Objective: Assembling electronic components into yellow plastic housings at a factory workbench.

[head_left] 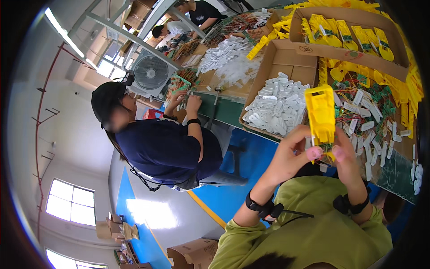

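Note:
In front of my chest, a long yellow plastic casing [320,112] stands upright between my hands, its hollow side facing me. My left hand [289,157] is closed on its lower left edge, thumb bent inward. Fingers of my right hand [347,157] grip the lower right side. Pink covers wrap both thumb tips. A bit of green circuit board shows at the casing's lower end, partly hidden by the fingers. Just beyond my left hand sits a cardboard box [251,117] with a heap of white plastic pieces [278,105].
Wired green circuit boards and loose white pieces cover the table [396,175] at right. Behind them a cardboard tray [349,53] holds several yellow casings. To my left a co-worker in a dark shirt [165,150] handles parts at the table. A fan [151,71] stands beyond.

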Action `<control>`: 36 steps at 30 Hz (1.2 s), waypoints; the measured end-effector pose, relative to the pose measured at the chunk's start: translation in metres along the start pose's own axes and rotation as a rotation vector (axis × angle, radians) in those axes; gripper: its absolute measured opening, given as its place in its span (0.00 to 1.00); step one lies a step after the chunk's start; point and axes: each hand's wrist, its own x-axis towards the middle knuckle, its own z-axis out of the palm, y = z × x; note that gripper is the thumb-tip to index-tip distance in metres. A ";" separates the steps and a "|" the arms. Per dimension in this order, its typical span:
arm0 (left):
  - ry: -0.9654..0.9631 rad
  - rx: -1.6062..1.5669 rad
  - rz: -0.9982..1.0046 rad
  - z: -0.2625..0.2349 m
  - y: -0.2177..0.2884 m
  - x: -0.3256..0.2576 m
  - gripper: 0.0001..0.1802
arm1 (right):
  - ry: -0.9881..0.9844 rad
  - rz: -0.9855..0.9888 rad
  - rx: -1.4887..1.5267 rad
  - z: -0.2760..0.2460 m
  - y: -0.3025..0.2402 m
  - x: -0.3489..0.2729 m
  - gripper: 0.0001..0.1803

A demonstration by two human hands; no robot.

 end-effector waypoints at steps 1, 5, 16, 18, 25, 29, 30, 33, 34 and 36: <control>0.047 0.055 -0.025 -0.008 0.003 -0.004 0.17 | -0.070 0.000 0.028 0.001 0.008 0.003 0.34; 0.156 -0.198 0.061 -0.011 0.019 -0.001 0.22 | -0.350 0.216 0.063 -0.001 0.016 -0.004 0.21; 0.268 0.080 0.144 -0.009 0.002 0.017 0.18 | -0.186 0.085 0.237 -0.009 -0.062 -0.029 0.23; 0.232 0.072 0.106 -0.006 -0.003 0.017 0.17 | -0.235 0.006 0.543 -0.010 -0.067 -0.021 0.28; 0.155 0.152 0.061 0.008 -0.013 0.008 0.17 | -0.180 0.061 0.160 -0.023 -0.067 -0.005 0.23; 0.101 0.396 0.095 0.014 -0.015 0.002 0.21 | 0.009 0.146 -0.013 -0.023 -0.058 0.000 0.17; 0.107 0.464 0.104 0.015 -0.016 0.003 0.21 | 0.029 0.157 -0.020 -0.022 -0.060 0.000 0.18; 0.104 0.600 0.143 0.016 -0.020 0.007 0.21 | 0.072 0.129 0.065 -0.026 -0.056 0.000 0.18; 0.101 0.672 0.172 0.016 -0.022 0.008 0.20 | 0.078 0.126 0.061 -0.026 -0.056 0.000 0.18; 0.077 0.679 0.191 0.018 -0.028 0.010 0.21 | 0.092 0.150 0.116 -0.028 -0.056 0.001 0.19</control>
